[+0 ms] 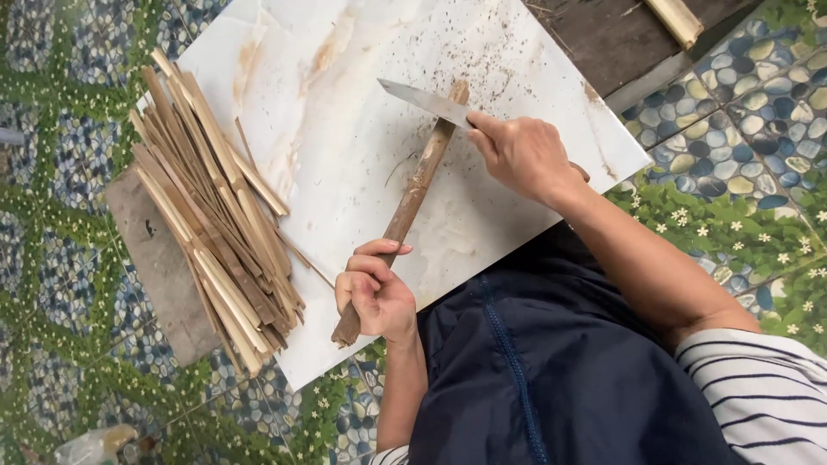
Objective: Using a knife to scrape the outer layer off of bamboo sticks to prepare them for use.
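Observation:
A long brown bamboo stick (415,191) lies diagonally across a white marble-patterned tile (362,103). My left hand (372,291) grips the stick near its lower end. My right hand (522,157) holds a knife (424,101), whose blade rests across the stick near its upper end, with the forefinger laid along the blade's back. A pile of several split bamboo strips (215,215) lies on the left part of the tile.
Under the tile's left edge a grey slab (159,267) sticks out. The floor (749,112) has a pebble and flower pattern. A dark wooden board (616,34) and a pale bamboo piece (676,19) lie at the top right. My dark blue garment (534,362) fills the lower middle.

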